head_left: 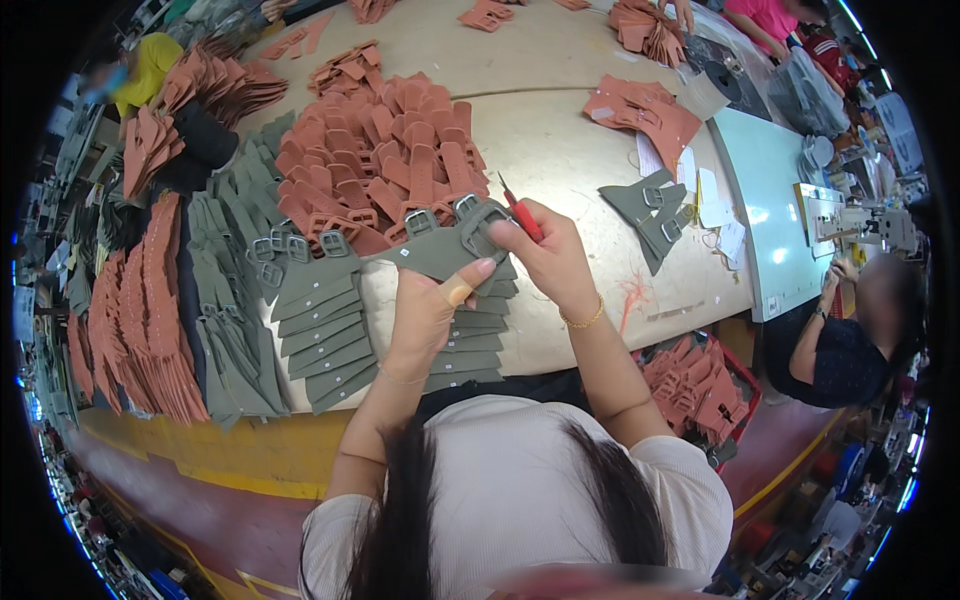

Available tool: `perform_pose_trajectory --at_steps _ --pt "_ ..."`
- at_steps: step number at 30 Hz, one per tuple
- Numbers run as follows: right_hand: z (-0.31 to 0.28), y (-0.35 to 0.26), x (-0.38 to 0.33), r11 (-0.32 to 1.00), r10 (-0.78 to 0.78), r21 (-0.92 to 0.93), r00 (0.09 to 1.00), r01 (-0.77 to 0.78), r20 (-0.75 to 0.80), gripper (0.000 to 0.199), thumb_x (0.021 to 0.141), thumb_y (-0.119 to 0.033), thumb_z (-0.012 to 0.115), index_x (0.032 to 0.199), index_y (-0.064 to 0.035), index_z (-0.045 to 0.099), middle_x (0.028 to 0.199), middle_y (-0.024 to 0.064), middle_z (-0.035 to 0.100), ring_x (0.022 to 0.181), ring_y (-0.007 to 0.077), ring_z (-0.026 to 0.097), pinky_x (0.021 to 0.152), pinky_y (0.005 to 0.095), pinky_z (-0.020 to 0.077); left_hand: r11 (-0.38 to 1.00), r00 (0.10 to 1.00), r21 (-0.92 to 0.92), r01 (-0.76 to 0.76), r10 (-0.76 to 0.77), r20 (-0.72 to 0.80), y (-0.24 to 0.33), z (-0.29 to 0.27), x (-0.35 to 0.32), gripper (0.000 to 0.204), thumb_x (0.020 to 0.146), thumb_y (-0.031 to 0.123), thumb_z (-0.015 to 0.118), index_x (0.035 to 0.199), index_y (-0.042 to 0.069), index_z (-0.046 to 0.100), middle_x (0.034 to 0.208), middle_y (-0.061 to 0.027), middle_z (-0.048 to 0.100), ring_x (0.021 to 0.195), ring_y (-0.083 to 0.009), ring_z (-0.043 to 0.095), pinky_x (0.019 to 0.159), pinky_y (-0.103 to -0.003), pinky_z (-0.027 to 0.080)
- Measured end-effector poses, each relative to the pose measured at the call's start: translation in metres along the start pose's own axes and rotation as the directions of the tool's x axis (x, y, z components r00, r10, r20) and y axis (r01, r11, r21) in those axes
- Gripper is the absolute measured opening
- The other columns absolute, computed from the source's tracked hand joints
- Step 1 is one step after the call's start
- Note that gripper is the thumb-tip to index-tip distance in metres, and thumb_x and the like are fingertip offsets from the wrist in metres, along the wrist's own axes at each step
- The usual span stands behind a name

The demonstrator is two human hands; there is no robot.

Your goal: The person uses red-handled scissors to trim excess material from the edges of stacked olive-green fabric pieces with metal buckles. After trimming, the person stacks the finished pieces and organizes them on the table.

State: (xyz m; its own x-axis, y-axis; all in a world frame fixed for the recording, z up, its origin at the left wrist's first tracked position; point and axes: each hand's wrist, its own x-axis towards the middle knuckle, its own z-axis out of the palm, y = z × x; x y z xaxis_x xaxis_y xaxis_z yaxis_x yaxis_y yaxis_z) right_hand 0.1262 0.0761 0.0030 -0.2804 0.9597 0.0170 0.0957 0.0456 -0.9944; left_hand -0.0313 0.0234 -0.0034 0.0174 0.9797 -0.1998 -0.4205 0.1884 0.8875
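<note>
- Okay, from my end: both hands are on one grey-green strap piece [430,254], held over the near edge of the work table [570,110].
- Left hand [428,305]: thumb laid along the lower edge of the piece, fingers mostly hidden beneath; looks like a light pinch, can't tell how firm.
- Right hand [553,258]: closed round a slim red-handled tool [527,220], dark tip pointing up and away; thumb also at the piece's metal buckle [482,230].
- Under and beside the piece: fanned grey-green stacks [322,335]. Coral strap pile [395,150] just beyond.
- Step in hand, my read: inspecting or tidying the buckle end. Tip isn't on the work, so I don't call it a cut.
- Next move, I'd say, calls for the left to steady the piece flat and the right to turn the tip in, clear of the left thumb.
</note>
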Motion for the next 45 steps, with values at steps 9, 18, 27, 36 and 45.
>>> perform_pose_trajectory --at_steps 9,18,27,36,45 --pt "-0.005 0.000 -0.032 0.907 -0.301 -0.353 0.939 0.229 -0.166 0.031 0.081 -0.019 0.075 0.099 0.0014 0.061 0.083 0.0087 0.065 0.068 0.0095 0.058 0.063 0.0229 0.0478 0.999 0.997 -0.023 -0.049 0.048 -0.058 0.006 0.004 0.001 0.029 0.085 0.003 0.064 0.113 -0.003 0.056 0.100 -0.0102 0.065 0.083 -0.0178 0.067 0.066 -0.026 0.060" --pt "-0.003 -0.005 -0.031 0.694 -0.536 -0.615 0.839 0.375 -0.093 0.028 0.069 -0.014 0.082 0.087 0.0004 0.065 0.069 0.0074 0.060 0.061 0.0178 0.058 0.056 0.0273 0.0469 0.990 0.988 0.015 -0.141 0.142 -0.069 0.000 0.006 -0.002 0.029 0.086 0.001 0.061 0.113 -0.004 0.054 0.104 -0.0114 0.063 0.089 -0.0179 0.066 0.072 -0.030 0.061" --pt "0.003 -0.008 -0.033 0.797 -0.470 -0.506 0.865 0.330 -0.176 0.027 0.072 -0.014 0.081 0.087 0.0016 0.065 0.069 0.0086 0.062 0.057 0.0122 0.058 0.051 0.0239 0.0460 0.982 0.980 0.048 -0.184 0.187 -0.065 -0.002 0.010 -0.004 0.029 0.087 0.002 0.060 0.114 -0.004 0.053 0.106 -0.0118 0.062 0.093 -0.0189 0.064 0.076 -0.032 0.060" --pt "0.005 -0.010 -0.033 0.835 -0.415 -0.478 0.884 0.274 -0.218 0.024 0.074 -0.014 0.080 0.083 0.0025 0.065 0.066 0.0070 0.062 0.058 0.0093 0.057 0.054 0.0221 0.0466 0.979 0.975 0.004 -0.203 0.202 -0.090 -0.002 0.021 -0.004 0.025 0.089 -0.001 0.055 0.113 -0.006 0.054 0.105 -0.0120 0.063 0.094 -0.0201 0.065 0.079 -0.033 0.059" --pt "-0.023 -0.007 -0.024 0.946 -0.205 -0.274 0.975 0.173 -0.090 0.041 0.077 -0.009 0.075 0.114 -0.0062 0.056 0.089 0.0071 0.065 0.075 0.0152 0.064 0.066 0.0257 0.0508 0.966 0.983 -0.193 0.173 -0.157 0.093 0.008 -0.010 0.001 0.041 0.094 0.025 0.052 0.110 -0.012 0.055 0.095 -0.0239 0.066 0.076 -0.0279 0.069 0.060 -0.031 0.060"
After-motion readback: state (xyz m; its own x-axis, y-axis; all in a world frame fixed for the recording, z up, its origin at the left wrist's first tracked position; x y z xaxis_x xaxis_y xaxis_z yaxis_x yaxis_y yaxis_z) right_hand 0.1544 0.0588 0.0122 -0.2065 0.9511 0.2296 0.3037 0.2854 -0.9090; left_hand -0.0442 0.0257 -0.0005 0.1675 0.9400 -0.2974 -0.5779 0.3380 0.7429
